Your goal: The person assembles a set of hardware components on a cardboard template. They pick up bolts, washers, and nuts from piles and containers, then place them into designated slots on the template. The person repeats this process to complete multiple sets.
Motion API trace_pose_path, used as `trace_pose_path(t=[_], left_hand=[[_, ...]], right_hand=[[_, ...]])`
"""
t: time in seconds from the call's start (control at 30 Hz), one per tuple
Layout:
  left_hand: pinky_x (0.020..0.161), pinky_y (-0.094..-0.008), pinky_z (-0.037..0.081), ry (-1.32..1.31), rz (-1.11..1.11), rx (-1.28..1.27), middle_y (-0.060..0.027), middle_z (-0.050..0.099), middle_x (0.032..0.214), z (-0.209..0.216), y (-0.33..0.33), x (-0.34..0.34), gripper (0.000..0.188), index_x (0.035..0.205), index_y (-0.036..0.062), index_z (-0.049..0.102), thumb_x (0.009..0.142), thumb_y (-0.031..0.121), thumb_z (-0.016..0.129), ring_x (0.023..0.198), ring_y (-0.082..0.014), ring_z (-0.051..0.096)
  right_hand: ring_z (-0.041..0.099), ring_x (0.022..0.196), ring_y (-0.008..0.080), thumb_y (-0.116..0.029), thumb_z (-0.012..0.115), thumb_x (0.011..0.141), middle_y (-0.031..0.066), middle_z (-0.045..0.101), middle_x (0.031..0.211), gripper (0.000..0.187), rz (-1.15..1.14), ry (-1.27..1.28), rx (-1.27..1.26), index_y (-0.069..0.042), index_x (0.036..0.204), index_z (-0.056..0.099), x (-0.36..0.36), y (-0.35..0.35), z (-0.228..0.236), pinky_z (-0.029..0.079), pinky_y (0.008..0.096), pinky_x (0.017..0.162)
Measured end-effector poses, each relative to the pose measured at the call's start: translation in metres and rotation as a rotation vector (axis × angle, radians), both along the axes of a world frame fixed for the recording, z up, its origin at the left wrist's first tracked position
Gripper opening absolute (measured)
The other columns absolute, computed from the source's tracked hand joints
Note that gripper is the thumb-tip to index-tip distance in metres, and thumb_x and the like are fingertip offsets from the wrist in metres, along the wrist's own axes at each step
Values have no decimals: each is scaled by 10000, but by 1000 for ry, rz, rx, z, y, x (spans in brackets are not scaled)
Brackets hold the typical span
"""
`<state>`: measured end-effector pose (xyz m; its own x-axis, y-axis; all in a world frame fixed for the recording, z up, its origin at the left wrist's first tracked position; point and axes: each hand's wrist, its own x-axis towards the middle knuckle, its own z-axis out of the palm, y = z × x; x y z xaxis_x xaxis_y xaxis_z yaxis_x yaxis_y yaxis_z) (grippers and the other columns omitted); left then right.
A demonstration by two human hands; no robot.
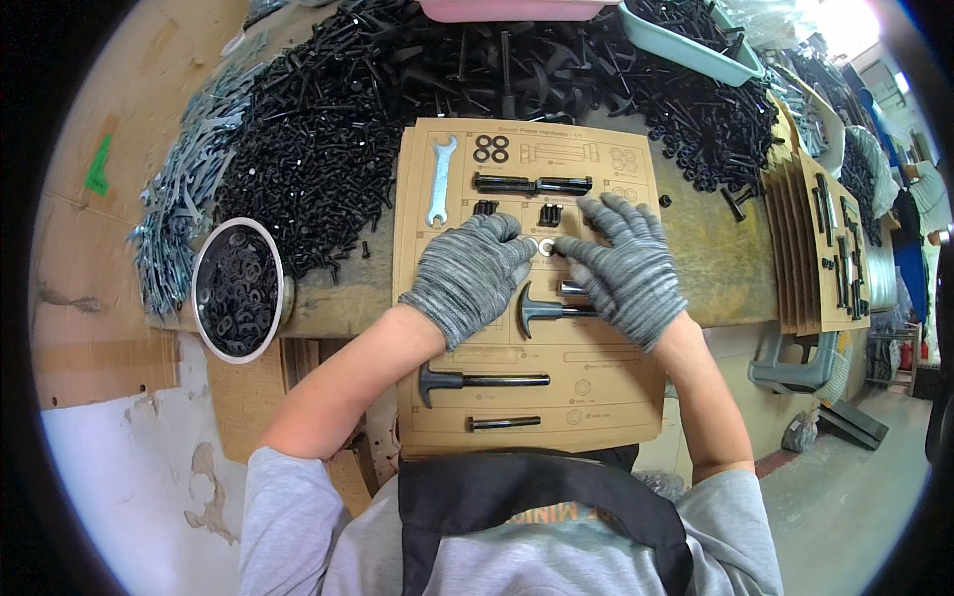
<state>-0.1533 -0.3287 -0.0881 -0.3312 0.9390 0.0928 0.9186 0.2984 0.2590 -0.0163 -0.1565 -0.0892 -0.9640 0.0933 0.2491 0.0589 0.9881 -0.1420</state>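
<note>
Both my hands wear grey knitted gloves and rest over a brown cardboard sheet (477, 353) printed with part outlines. Between them is a small silver washer (546, 247). My left hand (469, 270) has its fingers drawn together, tips at the washer; what they hold, if anything, is hidden. With fingers apart, my right hand (633, 266) reaches its thumb side to the washer's other edge. Above the hands lie a silver open-end wrench (439, 181), black washers (491, 149), long black bolts (532, 185) and short black screws (551, 215). A black T-shaped hook (537, 310) lies partly under my right hand.
Another black T-shaped hook (482, 379) and a black bolt (504, 422) lie lower on the sheet. Heaps of black screws (308, 149) fill the far table. A bowl of black washers (238, 288) stands left, filled cards (830, 248) right, a light-blue tray (696, 55) behind.
</note>
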Motion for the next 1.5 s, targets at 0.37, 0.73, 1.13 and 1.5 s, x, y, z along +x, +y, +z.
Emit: trace_pose_path(t=[0.37,0.73,1.13,1.5], left_hand=[[893,-382,474,61,-45,-81,-96,582,1202,-1,16,5,287,1115,150,668,893,274,535,1074,-251,567],[934,-384,465,-81,30,216,-117,585,1189,11,-10,1,288,1136,102,642,909,237,527,1099,-277,565],[1039,-351,379,-1289,327,847,-66,455,1383,-30,-78,-8,667,1394,77,404,898,496,559,1256,-210,438],[998,-379,432,-1651,278,863,-80,445,1365,6,-61,10,728,1400,104,368,875,581,534,1210,-212,469]], right_hand=[[403,1275,348,-378,574,860,108,500,1338,311,4,-56,7,-210,1092,695,7,8,-5,241,526,1087],[437,1261,298,-257,564,904,133,519,1318,340,-156,166,-424,-113,1209,608,33,28,-1,329,434,1063],[254,1384,284,-572,574,847,192,214,1516,930,-368,242,-1691,-16,1475,170,73,17,-49,228,358,1129],[255,1387,278,-474,513,928,203,300,1478,786,-267,219,-1295,30,1454,218,75,13,-42,188,348,1132]])
